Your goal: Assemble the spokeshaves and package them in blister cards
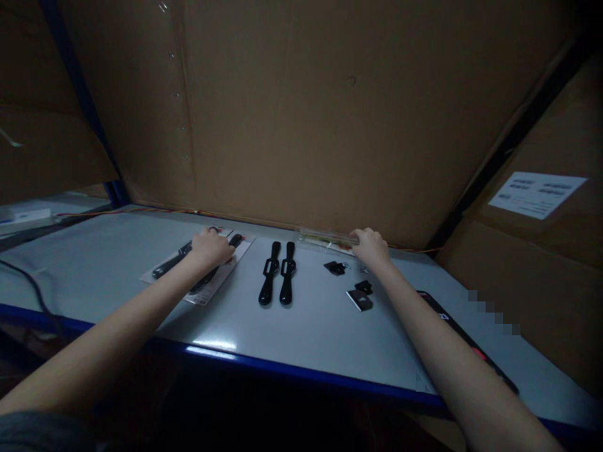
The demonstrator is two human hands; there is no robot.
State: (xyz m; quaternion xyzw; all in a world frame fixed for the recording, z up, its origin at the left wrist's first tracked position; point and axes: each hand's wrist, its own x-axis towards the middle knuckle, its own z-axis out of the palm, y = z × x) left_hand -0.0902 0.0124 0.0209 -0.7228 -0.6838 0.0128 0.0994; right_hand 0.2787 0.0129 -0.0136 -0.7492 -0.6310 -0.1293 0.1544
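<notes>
My left hand (210, 246) rests on a white card (200, 270) that carries two long black straps (172, 260), its fingers curled over the far end of them. My right hand (371, 246) reaches to the back of the grey table (301, 326) and closes on a clear plastic sleeve (325, 237) lying along the cardboard wall. Between the hands lie two black straps (277, 273) side by side. Small black pieces (335, 267) and a black-and-white tag (360, 300) sit just left of my right forearm.
Brown cardboard sheets (301, 113) wall in the table at the back and right, one with a white label (537, 193). A flat black strip (466, 339) lies under my right forearm. A dark cable (32, 289) runs over the table's left end. The front edge is blue.
</notes>
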